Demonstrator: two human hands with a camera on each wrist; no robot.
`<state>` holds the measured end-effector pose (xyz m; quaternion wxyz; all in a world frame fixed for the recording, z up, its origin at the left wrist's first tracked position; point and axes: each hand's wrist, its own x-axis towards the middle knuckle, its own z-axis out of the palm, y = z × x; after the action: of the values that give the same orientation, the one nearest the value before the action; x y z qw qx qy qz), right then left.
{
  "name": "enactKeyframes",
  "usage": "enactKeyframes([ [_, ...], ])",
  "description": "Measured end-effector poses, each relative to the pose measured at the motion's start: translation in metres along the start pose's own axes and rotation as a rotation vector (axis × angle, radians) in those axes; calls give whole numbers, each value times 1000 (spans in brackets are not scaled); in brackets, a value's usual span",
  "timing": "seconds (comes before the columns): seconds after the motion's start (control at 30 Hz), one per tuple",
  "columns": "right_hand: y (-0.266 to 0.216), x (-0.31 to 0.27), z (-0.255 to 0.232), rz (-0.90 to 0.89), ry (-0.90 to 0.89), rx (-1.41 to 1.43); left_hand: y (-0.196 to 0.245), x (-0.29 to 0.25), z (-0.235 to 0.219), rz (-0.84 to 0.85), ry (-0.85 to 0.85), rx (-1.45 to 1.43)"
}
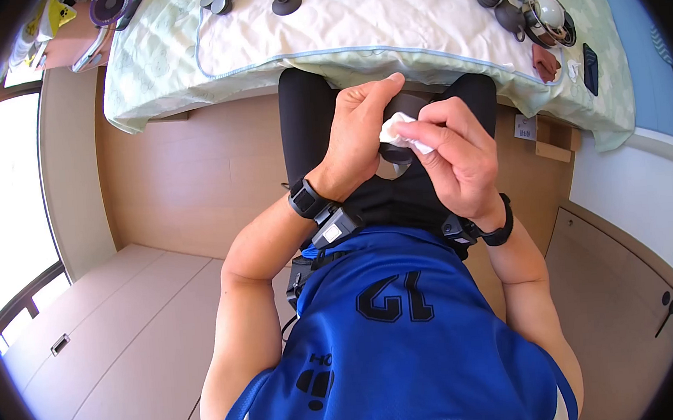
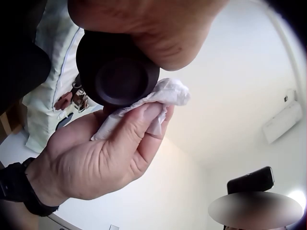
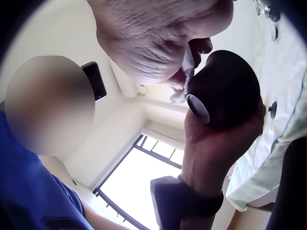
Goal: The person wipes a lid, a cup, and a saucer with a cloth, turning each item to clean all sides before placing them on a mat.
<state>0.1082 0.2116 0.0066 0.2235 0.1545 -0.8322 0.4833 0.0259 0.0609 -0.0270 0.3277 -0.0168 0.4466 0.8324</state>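
My left hand (image 1: 354,127) grips a dark, matte cup (image 3: 228,86) above my lap, its thumb stretched along the side in the head view. The cup is tilted, and its round foot (image 3: 198,109) faces back toward my body. My right hand (image 1: 461,150) pinches a crumpled white tissue (image 1: 397,130) between thumb and fingers. In the left wrist view the tissue lies right against the cup's lower side, near the base. Part of the cup is hidden behind my hands in the head view.
A quilt-covered bed (image 1: 247,41) stands ahead of my knees. On it are a dark lid (image 1: 286,3), several small cups (image 1: 220,1), a dark teapot (image 1: 509,17), a brown cloth (image 1: 546,63) and a phone (image 1: 591,69). A cardboard box (image 1: 554,148) sits below the bed's right side.
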Motion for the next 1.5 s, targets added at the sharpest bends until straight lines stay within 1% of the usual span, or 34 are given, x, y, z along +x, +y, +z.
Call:
enactKeyframes([
  [0.1, 11, 0, -4, 10, 28, -57, -1, 2, -3, 8, -26, 84],
  [0.13, 19, -1, -4, 44, 77, -84, -2, 1, -2, -6, -13, 113],
  [0.17, 29, -1, -5, 47, 95, -84, -2, 0, 0, -45, 14, 77],
  [0.23, 34, 0, -2, 90, 184, -97, 5, -3, 9, -125, 67, 4],
  [0.27, 30, -1, -3, 81, 154, -70, 1, 0, 4, -122, 91, -4],
  [0.33, 16, 0, -6, 65, 88, -15, -1, 5, -3, -74, 69, 4],
  [0.37, 13, 1, -5, 24, 23, 14, -2, 4, -6, -56, 61, 5],
  [0.4, 14, -1, -3, 22, 26, -4, 2, 2, -4, -65, 21, -13],
  [0.43, 17, -2, -2, 17, 29, -23, 2, 3, -3, -73, 39, -1],
  [0.5, 34, -2, -2, 102, 129, -60, 2, 2, -2, -90, 84, 25],
  [0.53, 41, -1, -3, 166, 191, -27, 3, 1, 0, -103, 99, 1],
  [0.57, 44, -1, -4, 187, 270, 8, 5, 1, 1, -114, 115, -21],
  [0.63, 41, -2, -7, 286, 336, 96, 7, -1, 3, -138, 145, -69],
  [0.73, 28, 0, -5, 257, 341, -107, 6, 4, 4, -197, 195, -123],
  [0.83, 37, -1, 1, -15, 285, -225, 1, 6, 7, -196, 194, -162],
  [0.87, 36, -3, 0, -61, 179, -242, -1, 7, 5, -190, 201, -154],
  [0.9, 31, -5, 2, -45, 108, -231, -4, 7, 1, -185, 208, -145],
  [0.97, 26, -10, 7, -62, 121, -219, -7, 8, -3, -176, 207, -138],
  [1.07, 21, -15, 8, -185, 115, -286, -7, 7, -5, -176, 188, -126],
  [1.17, 33, -19, 12, -232, 134, -363, -6, 4, -4, -198, 184, -106],
  [1.2, 36, -18, 10, -190, 139, -389, -5, 2, 1, -204, 196, -114],
  [1.23, 37, -17, 8, -207, 116, -373, -3, 2, 3, -208, 208, -122],
  [1.33, 27, -12, 1, -235, 27, -285, -6, 3, -9, -185, 127, -106],
  [1.37, 23, -11, 1, -207, 23, -232, -5, 3, -11, -180, 96, -94],
  [1.43, 19, -8, 0, -156, 14, -130, -5, 3, -14, -173, 93, -87],
  [1.5, 28, -16, 3, -18, 79, -18, -9, 4, -16, -161, 102, -82],
])
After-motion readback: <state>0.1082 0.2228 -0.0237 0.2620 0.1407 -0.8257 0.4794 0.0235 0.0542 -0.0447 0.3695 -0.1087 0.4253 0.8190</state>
